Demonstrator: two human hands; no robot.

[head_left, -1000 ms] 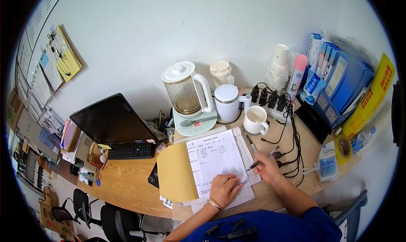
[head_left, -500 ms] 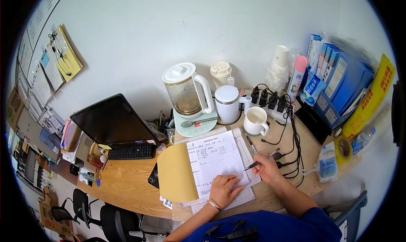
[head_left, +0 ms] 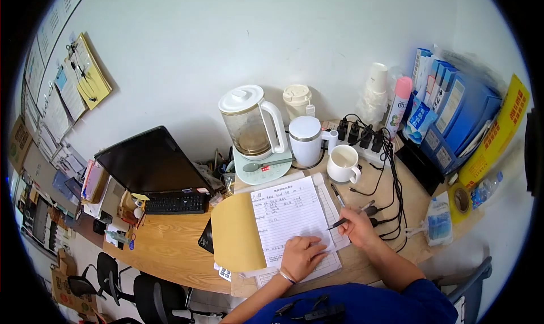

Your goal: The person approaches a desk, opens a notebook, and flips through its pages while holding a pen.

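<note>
Desk [head_left: 362,267] was cramped around notebook [head_left: 286,222]: left hand [head_left: 302,257] lay open on it, right hand [head_left: 357,229] gripped pen [head_left: 338,224], loose cables [head_left: 388,154] right of notebook risked a snag.

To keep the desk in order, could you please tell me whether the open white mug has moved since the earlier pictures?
No, the open white mug shows no shift either way, keeping its place right of the glass kettle.

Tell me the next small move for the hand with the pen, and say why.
I'd shift the pen slightly left, over the blank middle lines of the page: the right hand holds its tip near the page's right edge, and the left hand rests lower down, leaving those lines uncovered.
</note>
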